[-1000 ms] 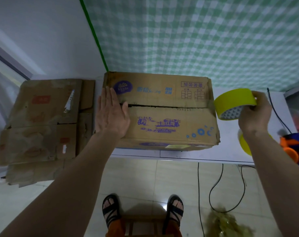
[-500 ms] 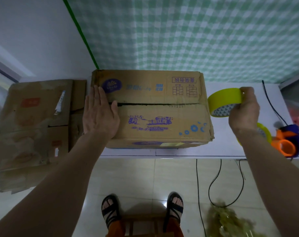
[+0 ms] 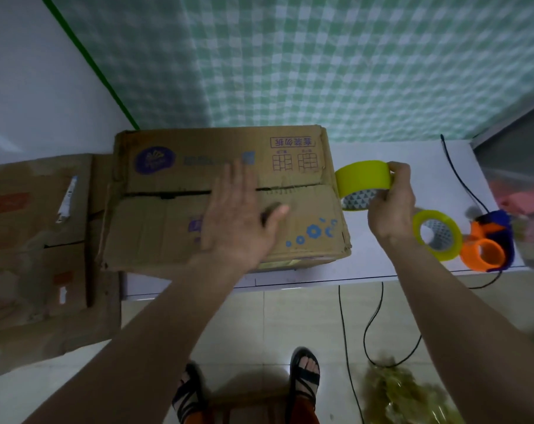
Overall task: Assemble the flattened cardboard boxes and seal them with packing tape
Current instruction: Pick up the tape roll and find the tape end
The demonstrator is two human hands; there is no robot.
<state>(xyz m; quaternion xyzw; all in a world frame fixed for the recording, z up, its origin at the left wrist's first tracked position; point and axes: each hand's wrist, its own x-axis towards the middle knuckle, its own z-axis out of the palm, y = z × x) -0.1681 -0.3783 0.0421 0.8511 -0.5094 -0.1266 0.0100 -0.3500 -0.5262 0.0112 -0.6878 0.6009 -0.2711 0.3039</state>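
While the left hand (image 3: 238, 221) is spread flat over the centre seam of the assembled box (image 3: 226, 197), which sits mid-bench, the yellow tape roll (image 3: 365, 185) is pinched by the right hand (image 3: 392, 203) at the box's 3 o'clock edge. Should that pressure be eased, the flaps could spring apart and the tape be laid crooked or wrinkled across the gap.
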